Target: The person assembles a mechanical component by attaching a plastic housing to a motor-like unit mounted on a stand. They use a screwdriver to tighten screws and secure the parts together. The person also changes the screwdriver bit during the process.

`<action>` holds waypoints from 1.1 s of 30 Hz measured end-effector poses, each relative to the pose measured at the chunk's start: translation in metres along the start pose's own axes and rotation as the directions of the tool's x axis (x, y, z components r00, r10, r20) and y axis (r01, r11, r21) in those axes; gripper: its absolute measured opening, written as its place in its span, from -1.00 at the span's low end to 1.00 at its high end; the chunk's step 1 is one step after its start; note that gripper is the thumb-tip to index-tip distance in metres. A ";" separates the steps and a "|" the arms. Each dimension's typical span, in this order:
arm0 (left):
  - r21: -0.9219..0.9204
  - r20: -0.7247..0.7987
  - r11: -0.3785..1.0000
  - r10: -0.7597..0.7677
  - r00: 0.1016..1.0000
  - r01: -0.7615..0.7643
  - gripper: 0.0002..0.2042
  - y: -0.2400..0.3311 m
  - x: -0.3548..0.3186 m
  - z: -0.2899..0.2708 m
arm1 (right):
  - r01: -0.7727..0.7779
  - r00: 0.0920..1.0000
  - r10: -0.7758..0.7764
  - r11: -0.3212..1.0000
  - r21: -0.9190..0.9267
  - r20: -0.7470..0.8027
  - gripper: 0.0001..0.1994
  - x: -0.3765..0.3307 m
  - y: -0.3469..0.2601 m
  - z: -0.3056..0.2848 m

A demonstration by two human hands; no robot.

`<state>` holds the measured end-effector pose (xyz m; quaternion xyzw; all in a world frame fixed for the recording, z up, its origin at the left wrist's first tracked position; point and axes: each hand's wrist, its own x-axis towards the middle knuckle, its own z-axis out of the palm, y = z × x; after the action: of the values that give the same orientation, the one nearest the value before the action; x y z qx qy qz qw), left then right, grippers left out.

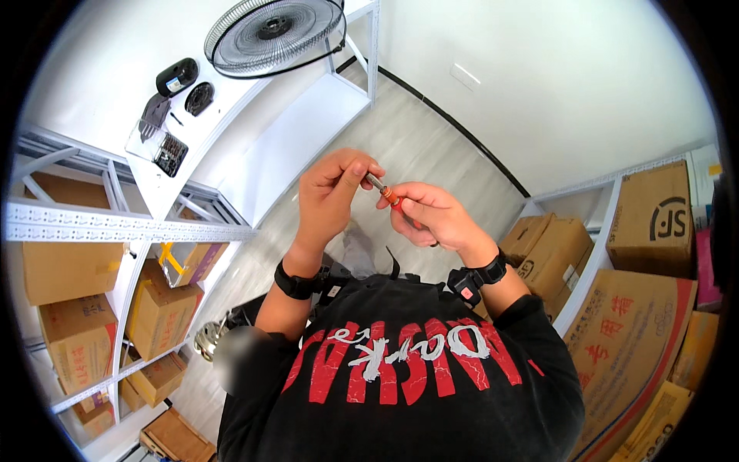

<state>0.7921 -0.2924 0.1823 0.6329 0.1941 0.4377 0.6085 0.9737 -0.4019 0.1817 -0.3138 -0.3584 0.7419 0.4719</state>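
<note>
Up in front of my chest, a screwdriver [391, 195] with a red-orange handle and a metal shaft is held slantwise between my two hands. The fingers and thumb of my left hand [329, 196] pinch the metal end, and the tip is hidden by them. Around the red handle, my right hand [437, 217] is closed, so part of that handle is covered. Both wrists wear black straps with small devices.
A white shelf [204, 127] at the upper left bears a fan grille [275, 29], a black cylindrical housing [177, 77], a black round part [199, 98], grey gloves [155, 114] and an open tool-bit case [170, 155]. Cardboard boxes [627, 339] fill shelving on both sides.
</note>
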 end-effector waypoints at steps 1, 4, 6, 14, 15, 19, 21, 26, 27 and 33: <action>-0.039 0.031 0.999 0.004 1.000 -0.003 -0.82 -0.003 0.011 -0.004 | 0.015 1.000 -0.016 0.999 -0.047 -0.022 -0.70 0.009 -0.005 -0.005; -0.132 0.120 0.991 0.021 0.992 -0.005 -0.84 -0.008 0.046 -0.016 | 0.067 0.996 -0.076 0.983 -0.170 -0.047 -0.69 0.038 -0.023 -0.020; -0.169 0.204 0.985 0.011 0.979 0.024 -0.85 -0.012 0.072 -0.022 | 0.122 0.991 -0.132 0.971 -0.206 -0.037 -0.69 0.055 -0.035 -0.033; -0.217 0.151 0.971 -0.070 0.986 0.102 -0.92 -0.036 0.152 -0.034 | 0.256 0.957 -0.285 0.921 -0.293 -0.062 -0.75 0.110 -0.071 -0.081; -0.230 0.117 0.967 -0.084 0.990 0.109 -0.93 -0.036 0.157 -0.034 | 0.293 0.944 -0.326 0.899 -0.325 -0.050 -0.75 0.117 -0.073 -0.087; -0.221 0.016 0.973 -0.070 0.997 0.072 -0.93 -0.043 0.181 -0.035 | 0.244 0.951 -0.300 0.874 -0.421 -0.072 -0.75 0.143 -0.096 -0.106; -0.178 -0.044 0.981 -0.087 0.995 0.078 -0.92 -0.046 0.191 -0.034 | 0.227 0.954 -0.294 0.836 -0.500 -0.057 -0.75 0.155 -0.109 -0.114; -0.161 -0.191 0.983 -0.121 0.974 0.091 -0.89 -0.039 0.215 -0.023 | 0.180 0.984 -0.162 0.878 -0.443 0.080 -0.75 0.181 -0.140 -0.141; -0.121 -0.227 0.989 -0.112 0.967 0.086 -0.87 -0.038 0.218 -0.019 | 0.234 0.971 -0.189 0.865 -0.443 0.144 -0.75 0.185 -0.143 -0.148; -0.113 -0.340 0.993 -0.075 0.937 0.039 -0.90 -0.048 0.219 -0.005 | 0.072 0.964 0.024 0.936 -0.345 0.265 -0.76 0.208 -0.159 -0.177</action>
<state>0.9206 -0.1105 0.2058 0.5079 0.2924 0.5332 0.6101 1.1169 -0.1201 0.1908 -0.2866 -0.5488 0.6953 0.3650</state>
